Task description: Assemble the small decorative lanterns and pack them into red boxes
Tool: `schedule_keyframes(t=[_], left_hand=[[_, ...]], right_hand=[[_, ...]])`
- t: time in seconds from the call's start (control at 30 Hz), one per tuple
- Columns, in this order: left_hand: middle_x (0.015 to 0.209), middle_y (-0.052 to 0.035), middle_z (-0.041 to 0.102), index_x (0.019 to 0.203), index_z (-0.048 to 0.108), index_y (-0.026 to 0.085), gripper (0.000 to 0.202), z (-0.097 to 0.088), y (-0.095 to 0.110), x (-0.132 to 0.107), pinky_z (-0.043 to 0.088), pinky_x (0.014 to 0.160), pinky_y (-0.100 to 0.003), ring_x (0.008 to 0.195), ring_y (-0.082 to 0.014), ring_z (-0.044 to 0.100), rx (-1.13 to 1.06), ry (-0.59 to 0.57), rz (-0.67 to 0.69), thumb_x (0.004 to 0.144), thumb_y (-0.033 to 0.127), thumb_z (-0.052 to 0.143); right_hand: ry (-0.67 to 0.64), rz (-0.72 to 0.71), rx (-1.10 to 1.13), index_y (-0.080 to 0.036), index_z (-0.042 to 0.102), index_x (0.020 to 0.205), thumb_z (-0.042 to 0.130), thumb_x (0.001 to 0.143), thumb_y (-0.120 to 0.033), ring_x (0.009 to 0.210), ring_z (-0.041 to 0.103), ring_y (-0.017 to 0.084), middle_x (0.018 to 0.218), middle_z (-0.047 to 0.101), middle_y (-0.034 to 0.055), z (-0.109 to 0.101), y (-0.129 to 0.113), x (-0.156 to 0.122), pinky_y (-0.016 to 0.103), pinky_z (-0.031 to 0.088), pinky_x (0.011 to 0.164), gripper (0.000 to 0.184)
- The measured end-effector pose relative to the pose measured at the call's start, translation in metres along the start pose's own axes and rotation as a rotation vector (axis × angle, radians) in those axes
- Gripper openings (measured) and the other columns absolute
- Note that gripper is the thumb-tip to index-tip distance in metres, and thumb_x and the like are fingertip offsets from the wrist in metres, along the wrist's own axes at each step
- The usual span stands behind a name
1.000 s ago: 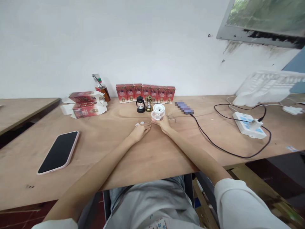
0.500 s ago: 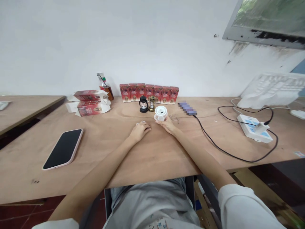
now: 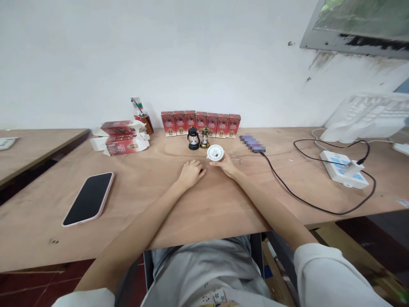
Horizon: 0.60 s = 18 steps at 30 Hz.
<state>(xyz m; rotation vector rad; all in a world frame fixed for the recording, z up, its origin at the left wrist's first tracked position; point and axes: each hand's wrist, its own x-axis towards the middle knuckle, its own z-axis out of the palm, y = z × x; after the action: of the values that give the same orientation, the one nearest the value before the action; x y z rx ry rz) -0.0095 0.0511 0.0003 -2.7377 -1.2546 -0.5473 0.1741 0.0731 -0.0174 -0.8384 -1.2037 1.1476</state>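
Note:
My right hand (image 3: 225, 165) is closed round a small white lantern (image 3: 215, 152), tilted so that its round underside with a dark slot faces me. To the left of it, my left hand (image 3: 191, 172) rests on the tabletop, fingers loosely bent and a little apart, with nothing visible in them. Just beyond the hands stand a black miniature lantern (image 3: 193, 139) and a bronze-gold one (image 3: 205, 138), side by side. Several thin metal pieces (image 3: 235, 157) lie to the right of the white lantern, partly behind my right hand; their kind is too small to tell.
Several red boxes (image 3: 195, 124) stand in a row by the wall. Opened red cartons (image 3: 123, 144) and a bottle (image 3: 147, 123) are at the left, a phone (image 3: 88, 198) nearer. On the right lie a blurred-out phone (image 3: 252, 144), its black cable and a power strip (image 3: 344, 169).
The white lantern has tipped further, showing its underside more squarely. My left hand has shifted slightly right and its fingers have loosened. The view has moved a little.

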Motion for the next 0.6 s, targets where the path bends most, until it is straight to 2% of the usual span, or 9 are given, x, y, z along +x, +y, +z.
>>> schedule_keyframes(t=[0.17, 0.37, 0.6], left_hand=[[0.094, -0.0089, 0.064, 0.087, 0.067, 0.017, 0.025, 0.0033, -0.0017, -0.0040, 0.039, 0.081, -0.037, 0.095, -0.0243, 0.054, -0.020, 0.021, 0.039, 0.088, 0.037, 0.052], [0.104, -0.0073, 0.063, 0.091, 0.068, 0.020, 0.019, 0.0006, 0.0015, -0.0050, 0.039, 0.083, -0.037, 0.100, -0.0237, 0.053, -0.080, 0.004, 0.026, 0.088, 0.032, 0.053], [0.093, -0.0064, 0.060, 0.083, 0.067, 0.020, 0.013, 0.0036, -0.0002, -0.0034, 0.043, 0.082, -0.036, 0.095, -0.0228, 0.055, -0.209, 0.026, -0.088, 0.085, 0.029, 0.058]], right_hand=[[-0.016, 0.008, -0.019, -0.022, 0.058, 0.092, 0.086, 0.037, -0.019, 0.092, 0.062, 0.017, 0.094, 0.067, -0.0015, -0.0018, 0.0021, 0.0004, 0.033, 0.047, 0.088, 0.062], [-0.047, -0.008, -0.072, -0.022, 0.059, 0.091, 0.085, 0.038, -0.018, 0.083, 0.060, 0.014, 0.089, 0.065, -0.0029, -0.0059, 0.0023, 0.0005, 0.029, 0.047, 0.082, 0.060], [-0.082, -0.032, -0.131, -0.022, 0.059, 0.089, 0.084, 0.037, -0.017, 0.078, 0.057, 0.013, 0.081, 0.063, -0.0045, -0.0054, -0.0033, -0.0023, 0.026, 0.048, 0.073, 0.058]])
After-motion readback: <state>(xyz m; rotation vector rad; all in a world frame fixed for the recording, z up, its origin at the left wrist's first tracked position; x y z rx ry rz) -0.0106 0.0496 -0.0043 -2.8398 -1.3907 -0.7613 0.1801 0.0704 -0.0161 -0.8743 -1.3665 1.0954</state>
